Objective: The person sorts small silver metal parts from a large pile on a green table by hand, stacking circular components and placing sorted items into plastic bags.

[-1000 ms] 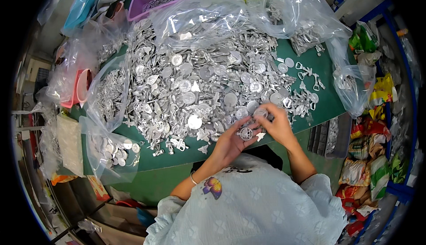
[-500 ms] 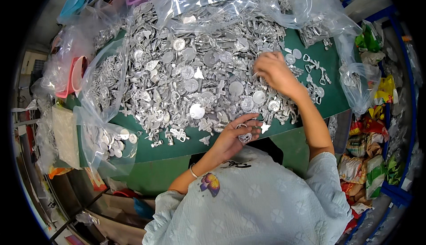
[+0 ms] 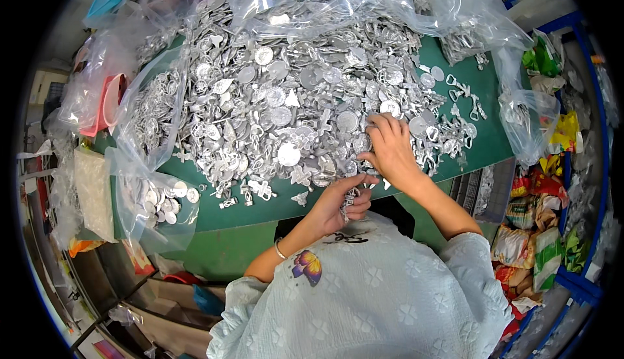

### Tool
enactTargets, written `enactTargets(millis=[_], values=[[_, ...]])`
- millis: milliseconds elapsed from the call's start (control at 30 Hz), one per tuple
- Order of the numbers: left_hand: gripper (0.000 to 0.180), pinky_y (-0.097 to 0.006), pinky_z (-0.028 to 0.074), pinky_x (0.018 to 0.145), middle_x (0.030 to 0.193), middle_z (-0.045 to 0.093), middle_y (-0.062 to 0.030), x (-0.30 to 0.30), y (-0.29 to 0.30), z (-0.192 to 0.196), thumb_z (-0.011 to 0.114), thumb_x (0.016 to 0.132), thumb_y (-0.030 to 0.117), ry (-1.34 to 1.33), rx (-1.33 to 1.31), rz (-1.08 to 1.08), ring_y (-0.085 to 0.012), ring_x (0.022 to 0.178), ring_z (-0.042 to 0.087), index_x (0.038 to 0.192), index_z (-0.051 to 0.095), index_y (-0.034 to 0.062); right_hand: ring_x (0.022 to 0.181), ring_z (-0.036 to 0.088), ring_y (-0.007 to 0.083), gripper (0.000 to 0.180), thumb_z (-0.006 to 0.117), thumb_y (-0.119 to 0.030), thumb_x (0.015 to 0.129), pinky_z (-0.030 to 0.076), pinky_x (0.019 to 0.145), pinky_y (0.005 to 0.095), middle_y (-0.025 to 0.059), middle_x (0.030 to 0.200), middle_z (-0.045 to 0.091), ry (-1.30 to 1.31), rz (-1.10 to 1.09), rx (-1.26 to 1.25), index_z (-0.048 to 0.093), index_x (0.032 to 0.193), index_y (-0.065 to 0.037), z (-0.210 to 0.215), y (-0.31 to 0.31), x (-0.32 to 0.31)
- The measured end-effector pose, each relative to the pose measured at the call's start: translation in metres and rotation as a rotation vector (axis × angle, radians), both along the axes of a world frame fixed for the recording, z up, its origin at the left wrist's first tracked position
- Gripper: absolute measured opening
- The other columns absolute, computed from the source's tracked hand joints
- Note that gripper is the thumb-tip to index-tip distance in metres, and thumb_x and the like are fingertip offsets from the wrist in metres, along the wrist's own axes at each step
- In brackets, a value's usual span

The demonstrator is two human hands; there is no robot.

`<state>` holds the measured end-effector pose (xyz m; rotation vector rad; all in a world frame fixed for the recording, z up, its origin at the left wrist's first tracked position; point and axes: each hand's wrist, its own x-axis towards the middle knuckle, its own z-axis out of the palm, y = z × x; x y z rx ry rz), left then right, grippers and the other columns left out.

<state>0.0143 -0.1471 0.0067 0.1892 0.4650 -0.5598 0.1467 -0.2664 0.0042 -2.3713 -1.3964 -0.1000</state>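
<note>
A wide heap of silver-grey metal castings point(image 3: 260, 109) covers the green table point(image 3: 227, 219). Flat discs, crosses and bottle-opener shapes are mixed in it. At the table's near edge, my left hand point(image 3: 335, 206) is closed round small openwork metal charms point(image 3: 350, 202), its thumb and index finger pointing right. How many charms it holds is hidden by the fingers. To its upper right, my right hand point(image 3: 393, 151) rests on the near right part of the heap, fingers bent downward and thumb apart from them. No piece shows between those fingers.
Clear plastic bags point(image 3: 292, 8) lie along the heap's far side. A bag of discs point(image 3: 162, 203) sits at the near left, beside a red scoop point(image 3: 104, 109). Several bottle-opener pieces point(image 3: 471, 99) lie at right. A blue-framed rack point(image 3: 578, 284) with colourful packets stands beyond the table.
My right hand has come down and left from the heap's right side toward my left hand. My left hand has turned and closed further round the openwork charms.
</note>
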Motion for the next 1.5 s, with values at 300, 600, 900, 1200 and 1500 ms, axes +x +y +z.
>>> enactTargets(millis=[300, 600, 900, 1200, 1500], values=[[0.027, -0.018, 0.022, 0.04, 0.062, 0.035, 0.0016, -0.009, -0.003, -0.004, 0.044, 0.092, 0.023, -0.018, 0.013, 0.006, -0.0054, 0.048, 0.029, 0.11, 0.051, 0.0037, 0.107, 0.045, 0.0264, 0.033, 0.068, -0.029, 0.069, 0.025, 0.094, 0.0503, 0.0083, 0.108, 0.052, -0.079, 0.063, 0.096, 0.054, 0.089, -0.006, -0.004, 0.001, 0.03], [0.028, -0.018, 0.02, 0.039, 0.06, 0.033, 0.0017, -0.013, 0.009, 0.005, 0.043, 0.092, 0.022, -0.014, 0.065, 0.094, -0.005, 0.047, 0.028, 0.113, 0.049, 0.0041, 0.088, 0.053, 0.0237, 0.02, 0.07, -0.017, 0.07, 0.029, 0.089, 0.0431, 0.0036, 0.082, 0.058, -0.026, -0.123, 0.387, 0.055, 0.078, -0.006, -0.005, 0.0, 0.009], [0.025, -0.022, 0.029, 0.042, 0.056, 0.04, -0.0005, -0.026, 0.028, 0.016, 0.055, 0.085, 0.009, -0.147, 1.091, 0.354, -0.0069, 0.049, 0.038, 0.11, 0.053, 0.0032, 0.104, 0.046, 0.033, 0.048, 0.07, -0.023, 0.07, 0.033, 0.089, 0.0424, 0.0151, 0.108, 0.051, 0.149, 0.082, 0.312, 0.051, 0.109, -0.002, 0.011, 0.031, -0.003], [0.043, -0.035, 0.044, 0.057, 0.081, 0.052, -0.0087, -0.037, 0.072, 0.005, 0.071, 0.069, 0.006, -0.128, 2.324, 0.029, -0.0259, 0.062, 0.054, 0.11, 0.058, 0.0101, 0.076, 0.05, 0.0236, 0.014, 0.068, -0.014, 0.072, 0.031, 0.078, 0.0369, 0.0044, 0.073, 0.055, -0.089, 0.054, 0.348, 0.059, 0.079, -0.006, -0.004, 0.044, 0.006], [0.015, -0.03, 0.041, 0.051, 0.065, 0.052, -0.0101, -0.022, 0.099, -0.014, 0.064, 0.077, 0.006, -0.276, 2.205, 0.684, -0.0187, 0.055, 0.052, 0.091, 0.062, 0.0002, 0.082, 0.052, 0.0262, 0.009, 0.064, -0.008, 0.075, 0.036, 0.076, 0.0357, 0.0083, 0.082, 0.058, 0.185, -0.101, 0.401, 0.058, 0.08, -0.004, 0.009, 0.037, 0.019]])
